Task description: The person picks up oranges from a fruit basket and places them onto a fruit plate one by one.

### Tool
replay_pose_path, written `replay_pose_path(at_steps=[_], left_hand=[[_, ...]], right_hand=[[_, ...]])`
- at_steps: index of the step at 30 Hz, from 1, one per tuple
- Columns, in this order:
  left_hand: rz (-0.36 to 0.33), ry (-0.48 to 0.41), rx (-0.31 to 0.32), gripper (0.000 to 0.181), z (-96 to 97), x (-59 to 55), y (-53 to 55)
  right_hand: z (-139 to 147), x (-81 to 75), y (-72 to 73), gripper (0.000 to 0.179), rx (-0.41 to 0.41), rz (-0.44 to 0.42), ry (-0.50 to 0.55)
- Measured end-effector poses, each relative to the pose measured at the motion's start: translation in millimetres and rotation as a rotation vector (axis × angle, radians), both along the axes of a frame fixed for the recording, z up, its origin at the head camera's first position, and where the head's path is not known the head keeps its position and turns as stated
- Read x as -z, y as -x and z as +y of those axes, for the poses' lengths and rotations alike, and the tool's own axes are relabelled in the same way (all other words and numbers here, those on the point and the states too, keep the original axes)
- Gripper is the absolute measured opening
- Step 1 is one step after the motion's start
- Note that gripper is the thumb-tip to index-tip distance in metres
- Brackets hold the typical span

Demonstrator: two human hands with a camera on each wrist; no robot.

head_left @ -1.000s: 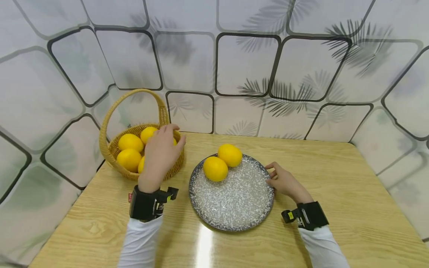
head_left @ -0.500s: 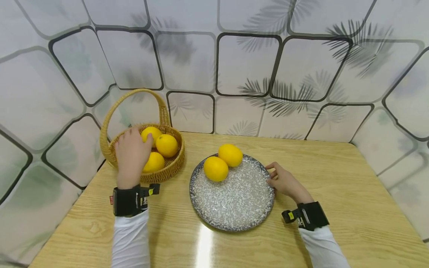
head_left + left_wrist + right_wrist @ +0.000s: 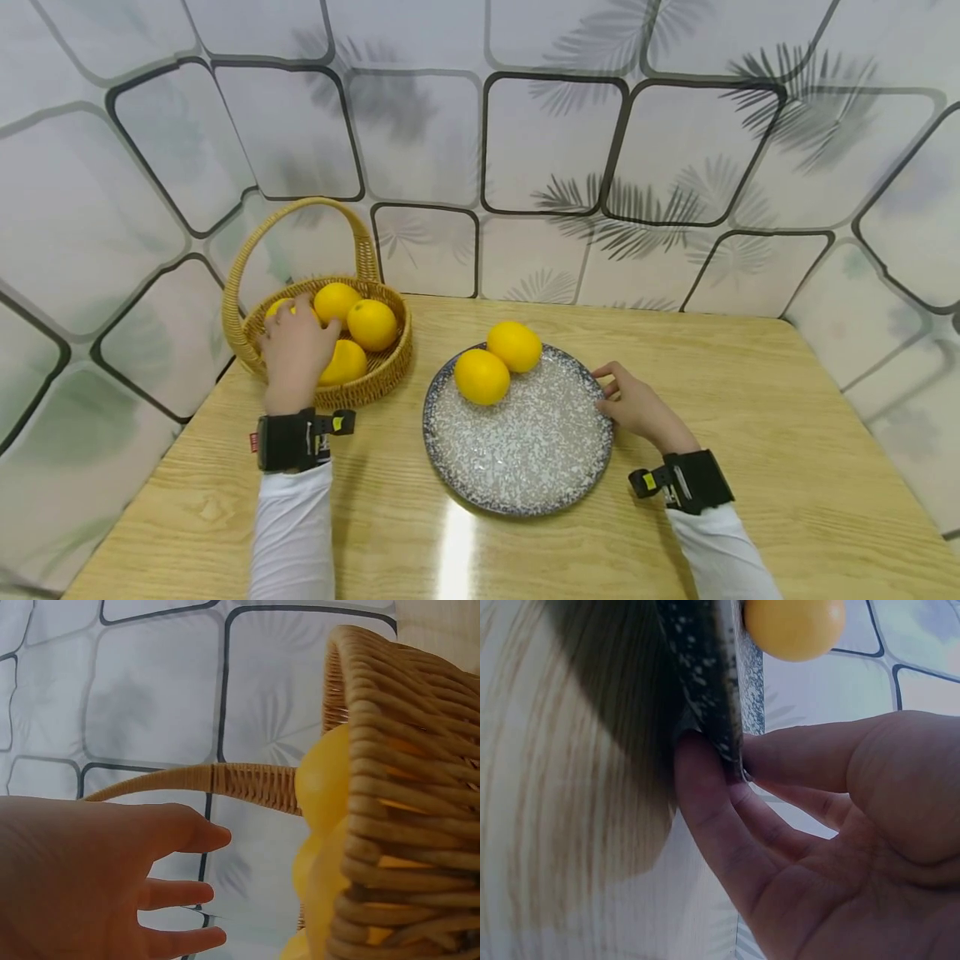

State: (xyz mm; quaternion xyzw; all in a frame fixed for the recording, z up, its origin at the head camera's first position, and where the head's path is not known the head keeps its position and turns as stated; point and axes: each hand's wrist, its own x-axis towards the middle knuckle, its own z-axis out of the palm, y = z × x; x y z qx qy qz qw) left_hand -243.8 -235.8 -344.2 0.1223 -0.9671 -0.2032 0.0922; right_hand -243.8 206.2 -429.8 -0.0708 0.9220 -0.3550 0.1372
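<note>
My left hand (image 3: pixel 294 354) is above the left part of a wicker basket (image 3: pixel 386 379), which holds several yellow oranges (image 3: pixel 372 325). Its fingers are spread over the oranges on that side and partly hide them. In the left wrist view, the left hand (image 3: pixel 97 877) has loosely extended fingers with nothing between them, apart from the oranges (image 3: pixel 322 780) behind the basket wall. My right hand (image 3: pixel 637 408) pinches the right rim of a speckled grey plate (image 3: pixel 532 450). The right wrist view shows the thumb on top of that rim and a finger (image 3: pixel 712 802) beneath it.
Two oranges lie together at the plate's back left, a nearer orange (image 3: pixel 482 377) and a farther orange (image 3: pixel 514 347). The basket's tall handle (image 3: pixel 243 267) arches over its left side. A patterned backdrop (image 3: pixel 555 142) stands behind the wooden table (image 3: pixel 750 383).
My left hand has moved left across the basket, from its right side to its left, uncovering the oranges on the right. Lately it has shifted only slightly. The right hand and plate have stayed put.
</note>
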Motion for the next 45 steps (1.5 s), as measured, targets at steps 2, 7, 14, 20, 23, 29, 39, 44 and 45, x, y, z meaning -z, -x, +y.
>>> replay_pose_path(at_steps=[2, 7, 14, 20, 23, 29, 39, 44, 45], left_hand=[[-0.018, 0.002, 0.000, 0.065, -1.2, 3.1, 2.1], [-0.071, 0.010, 0.002, 0.068, -5.4, 9.4, 7.4], [-0.151, 0.014, -0.020, 0.068, -5.8, 12.8, 8.0], [-0.162, -0.037, -0.039, 0.071, -6.2, 16.7, 8.3], [-0.157, -0.031, -0.049, 0.071, -5.7, 16.8, 7.8], [-0.120, 0.016, -0.053, 0.070, -3.4, 15.8, 6.2], [-0.117, 0.061, 0.015, 0.061, -2.0, 16.7, 2.3], [-0.147, 0.104, 0.031, 0.065, -2.8, 17.4, 3.1], [-0.150, 0.113, 0.034, 0.066, -2.9, 17.6, 3.3]], right_hand=[[0, -0.2, 0.0, 0.048, 0.001, -0.004, 0.001], [-1, -1.6, 0.6, 0.048, 0.000, -0.009, -0.006], [-2, -2.9, 2.1, 0.048, -0.004, -0.009, 0.006], [-2, -3.3, 2.2, 0.048, -0.009, -0.007, 0.001], [-2, -3.5, 2.1, 0.048, -0.004, -0.007, -0.001], [-1, -3.0, 1.4, 0.048, -0.004, 0.001, 0.000], [0, -1.1, 0.2, 0.048, 0.001, -0.005, 0.001], [0, -1.2, -0.5, 0.048, 0.004, -0.009, 0.003], [0, -1.5, -0.6, 0.048, 0.002, -0.007, 0.003]])
